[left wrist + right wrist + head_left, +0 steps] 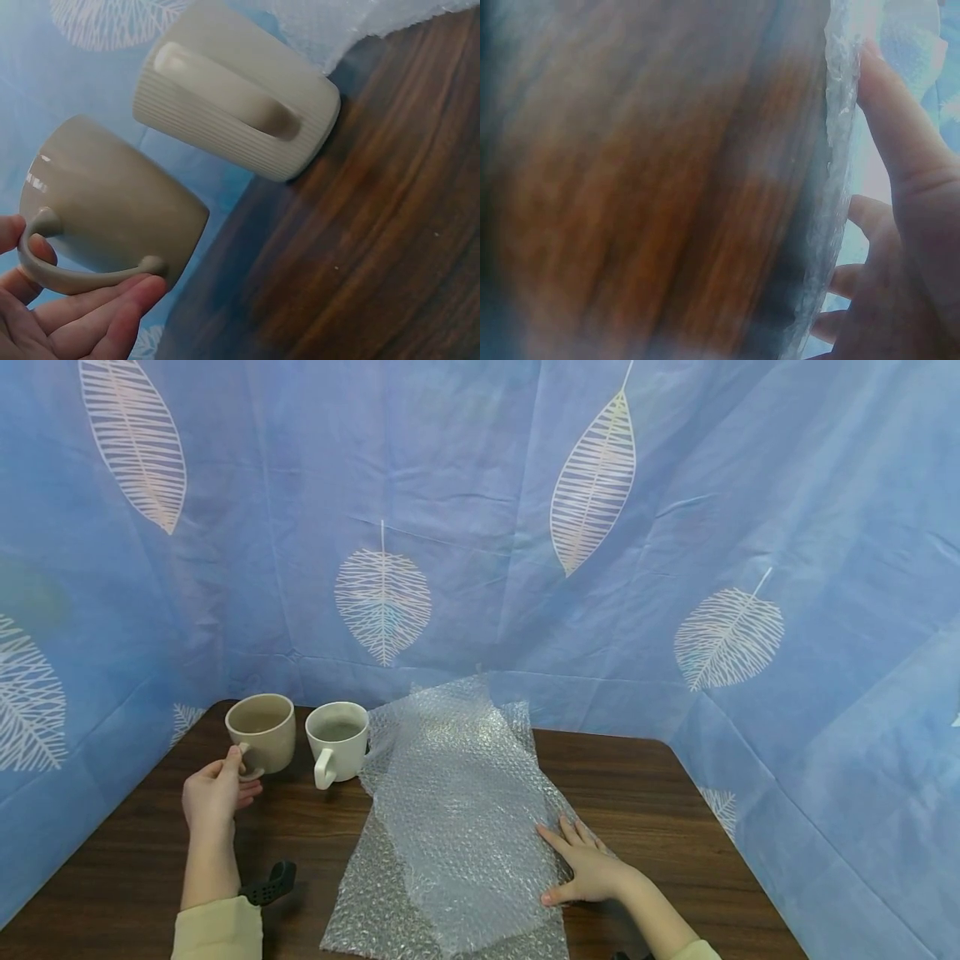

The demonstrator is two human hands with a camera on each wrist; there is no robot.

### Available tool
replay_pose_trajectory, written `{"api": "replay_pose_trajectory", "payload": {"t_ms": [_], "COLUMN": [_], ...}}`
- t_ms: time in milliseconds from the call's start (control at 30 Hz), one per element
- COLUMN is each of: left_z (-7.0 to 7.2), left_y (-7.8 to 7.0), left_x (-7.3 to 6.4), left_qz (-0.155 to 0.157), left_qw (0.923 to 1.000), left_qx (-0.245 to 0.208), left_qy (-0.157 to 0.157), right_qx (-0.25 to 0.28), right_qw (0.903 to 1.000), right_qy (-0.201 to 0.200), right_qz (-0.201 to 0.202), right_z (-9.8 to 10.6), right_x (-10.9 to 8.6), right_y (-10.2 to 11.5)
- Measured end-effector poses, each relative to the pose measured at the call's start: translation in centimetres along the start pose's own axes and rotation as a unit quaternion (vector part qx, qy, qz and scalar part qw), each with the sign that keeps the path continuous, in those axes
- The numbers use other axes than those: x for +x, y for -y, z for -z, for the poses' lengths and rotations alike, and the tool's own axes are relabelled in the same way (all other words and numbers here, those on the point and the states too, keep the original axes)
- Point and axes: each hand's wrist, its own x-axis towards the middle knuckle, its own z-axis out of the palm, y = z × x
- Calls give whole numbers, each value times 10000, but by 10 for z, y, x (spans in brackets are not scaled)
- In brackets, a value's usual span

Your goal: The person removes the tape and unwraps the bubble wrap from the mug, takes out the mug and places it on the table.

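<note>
At the table's back left stands a beige mug (272, 739). My left hand (215, 793) grips its handle; in the left wrist view the thumb and fingers (112, 315) wrap around that loop. Just right of it is a white mug (347, 745) with a ribbed side, its handle facing me. Sheets of clear bubble wrap (465, 827) lie loosely overlapped in the middle of the table. On their right edge rests my right hand (588, 864), fingers spread and fingertips on the wrap. The right wrist view shows the wrap's edge (840, 120) under the thumb and fingers.
The dark wood table (675, 860) has rounded back corners. Behind and on both sides hangs a blue curtain (480, 602) with white leaf prints, close to the table's back edge. A dark strap (270, 885) sits at my left wrist.
</note>
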Motion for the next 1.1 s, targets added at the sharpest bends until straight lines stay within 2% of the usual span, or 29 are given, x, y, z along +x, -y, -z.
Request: {"api": "replay_pose_trajectory", "payload": {"t_ms": [167, 300, 333, 467, 567, 700, 833, 967, 1100], "left_z": [-3, -6, -6, -4, -2, -6, -9, -8, -4], "left_y": [21, 27, 27, 9, 4, 24, 35, 33, 19], "left_x": [15, 18, 17, -3, -9, 8, 15, 11, -4], "left_qz": [-139, -168, -166, -28, 77, 1, -63, 11, 125], "left_qw": [9997, 9993, 9992, 9999, 9999, 9998, 9992, 9994, 9997], "left_qx": [38, 138, 154, -11, -135, 112, 269, 145, -171], "left_qy": [-189, -317, -332, -156, -48, -190, -304, -311, -106], "right_qx": [-11, -16, -12, -23, -20, -12, -11, -15, -6], "right_qw": [10000, 10000, 10000, 10000, 10000, 10000, 10000, 10000, 10000], "right_qy": [16, 13, 11, -5, -8, -13, -20, -9, -5], "right_qz": [21, -8, -16, -36, -43, -44, -45, -47, -29], "right_z": [0, -1, -1, -1, -1, -1, -1, -2, -2], "right_x": [0, 0, 0, -1, -1, -1, -1, 0, 0], "right_y": [0, -1, -1, 0, 1, 1, 1, 1, 1]}}
